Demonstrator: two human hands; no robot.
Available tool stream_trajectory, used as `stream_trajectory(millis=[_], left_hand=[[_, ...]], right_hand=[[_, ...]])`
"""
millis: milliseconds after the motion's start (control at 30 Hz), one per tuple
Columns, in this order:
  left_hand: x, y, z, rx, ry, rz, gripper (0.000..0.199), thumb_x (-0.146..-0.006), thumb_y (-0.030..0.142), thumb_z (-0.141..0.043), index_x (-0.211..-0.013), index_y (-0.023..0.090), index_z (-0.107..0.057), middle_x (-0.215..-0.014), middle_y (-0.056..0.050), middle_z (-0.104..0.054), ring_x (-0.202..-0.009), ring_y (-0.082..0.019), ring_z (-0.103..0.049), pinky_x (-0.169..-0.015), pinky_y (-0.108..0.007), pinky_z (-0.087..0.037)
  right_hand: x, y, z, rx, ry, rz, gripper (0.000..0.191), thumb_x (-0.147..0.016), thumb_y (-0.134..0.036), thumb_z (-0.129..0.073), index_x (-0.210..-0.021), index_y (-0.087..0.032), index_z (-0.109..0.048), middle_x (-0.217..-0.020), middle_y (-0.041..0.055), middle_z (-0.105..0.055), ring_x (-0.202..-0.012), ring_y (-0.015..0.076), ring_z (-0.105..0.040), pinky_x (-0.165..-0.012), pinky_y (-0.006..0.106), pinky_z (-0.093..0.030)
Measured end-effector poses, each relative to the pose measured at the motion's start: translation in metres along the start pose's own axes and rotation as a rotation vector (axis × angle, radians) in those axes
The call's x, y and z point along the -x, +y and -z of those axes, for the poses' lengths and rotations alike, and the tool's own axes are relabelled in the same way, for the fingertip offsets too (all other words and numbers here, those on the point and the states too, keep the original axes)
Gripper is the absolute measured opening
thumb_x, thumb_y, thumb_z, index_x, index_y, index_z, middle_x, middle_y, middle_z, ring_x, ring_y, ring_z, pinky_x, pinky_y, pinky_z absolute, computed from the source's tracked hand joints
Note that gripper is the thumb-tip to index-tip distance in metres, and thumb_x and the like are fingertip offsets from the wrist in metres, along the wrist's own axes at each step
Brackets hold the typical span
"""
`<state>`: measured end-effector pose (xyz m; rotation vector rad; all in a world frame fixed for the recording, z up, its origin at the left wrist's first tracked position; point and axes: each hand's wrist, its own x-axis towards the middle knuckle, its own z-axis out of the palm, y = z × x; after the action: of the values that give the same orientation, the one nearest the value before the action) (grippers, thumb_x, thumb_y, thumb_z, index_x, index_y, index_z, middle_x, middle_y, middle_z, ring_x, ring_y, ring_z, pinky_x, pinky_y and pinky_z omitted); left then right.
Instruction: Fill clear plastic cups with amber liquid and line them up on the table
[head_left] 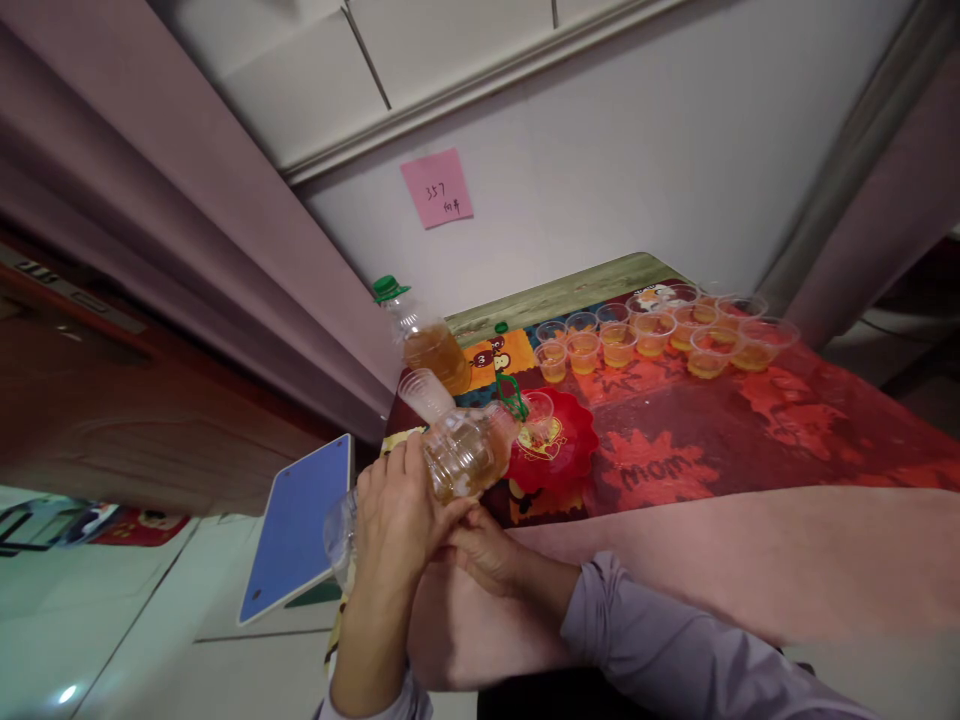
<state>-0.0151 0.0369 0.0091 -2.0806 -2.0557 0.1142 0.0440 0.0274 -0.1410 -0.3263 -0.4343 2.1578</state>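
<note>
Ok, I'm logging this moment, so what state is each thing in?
Plastic bottle in left hand: tilted, partly full
Green-capped bottle: standing, capped, partly full
Clear plastic cups in rows: upright, amber liquid visible
Single cup by the tilted bottle's mouth: open, contents unclear
Stacked cups: nested
Scalloped red plate: under the single cup
Small green cap: loose
Pink sticky note: on the wall, written on

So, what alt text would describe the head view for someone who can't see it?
A left hand holds a tilted clear bottle of amber liquid, angled toward a clear cup at a red dish; the right hand touches the left. To the right stand rows of cups with amber liquid; behind is a green-capped bottle.
</note>
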Motion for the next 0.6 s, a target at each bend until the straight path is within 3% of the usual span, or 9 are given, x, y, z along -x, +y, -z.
stream_trajectory(millis=[233, 400, 600], left_hand=[[-0.0007, 0.0, -0.001, -0.011, 0.018, -0.007, 0.093, -0.076, 0.053, -0.093, -0.147, 0.009, -0.051, -0.134, -0.021, -0.071, -0.125, -0.04, -0.068, -0.101, -0.049, -0.05], [-0.0005, -0.0008, -0.0017, -0.017, 0.029, -0.013, 0.088, -0.077, 0.054, -0.091, -0.144, 0.014, -0.052, -0.133, -0.019, -0.072, -0.123, -0.039, -0.068, -0.099, -0.048, -0.05], [-0.0007, 0.0004, 0.0013, -0.02, 0.014, -0.012, 0.091, -0.076, 0.055, -0.092, -0.145, 0.011, -0.052, -0.134, -0.021, -0.072, -0.123, -0.041, -0.068, -0.101, -0.049, -0.051]], right_hand=[[0.0002, 0.0001, 0.0003, 0.005, -0.009, -0.003, 0.046, -0.062, -0.043, -0.105, -0.091, -0.021, -0.076, -0.096, 0.0033, -0.079, -0.099, 0.0224, -0.073, -0.094, 0.043, -0.06], [-0.0006, 0.0014, 0.0008, 0.012, 0.004, 0.005, 0.046, -0.061, -0.045, -0.105, -0.087, -0.021, -0.076, -0.094, 0.0031, -0.079, -0.097, 0.0226, -0.073, -0.094, 0.045, -0.06], [0.0003, -0.0006, -0.0016, 0.027, 0.005, 0.012, 0.046, -0.059, -0.047, -0.105, -0.082, -0.021, -0.075, -0.092, 0.0032, -0.079, -0.096, 0.0229, -0.073, -0.095, 0.045, -0.06]])
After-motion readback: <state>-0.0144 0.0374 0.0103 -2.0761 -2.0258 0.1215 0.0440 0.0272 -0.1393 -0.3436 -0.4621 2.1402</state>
